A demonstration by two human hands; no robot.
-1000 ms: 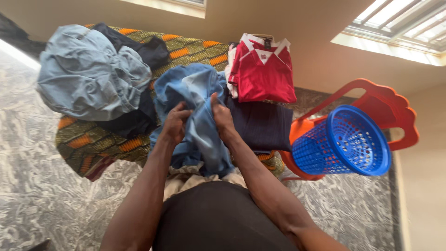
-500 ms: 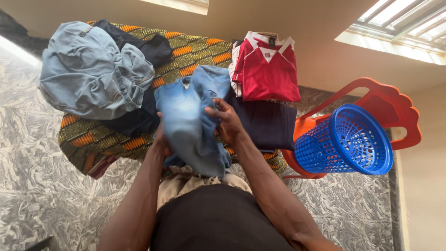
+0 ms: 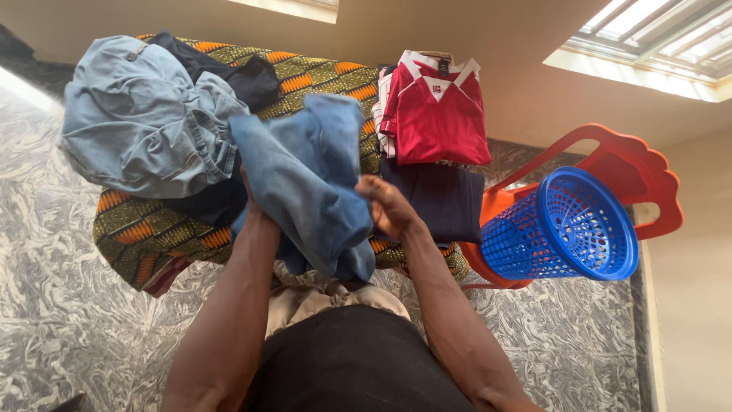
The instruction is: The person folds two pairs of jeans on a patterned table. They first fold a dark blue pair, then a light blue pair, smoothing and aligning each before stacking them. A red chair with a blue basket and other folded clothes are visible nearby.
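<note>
Both my hands grip blue jeans mid-fold; red shirt already folded beyond, denim heap left waiting.

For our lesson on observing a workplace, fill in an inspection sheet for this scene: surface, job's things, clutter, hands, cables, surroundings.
Surface: patterned green-and-orange cloth covering a low surface.
Job's things: blue denim garment, held up over the cloth.
Clutter: light denim heap on dark clothes; folded red shirt; folded navy garment.
Hands: left hand mostly hidden behind the denim; right hand grips its edge.
Cables: nothing seen.
Surroundings: blue perforated basket on an orange plastic chair; marbled floor.
</note>
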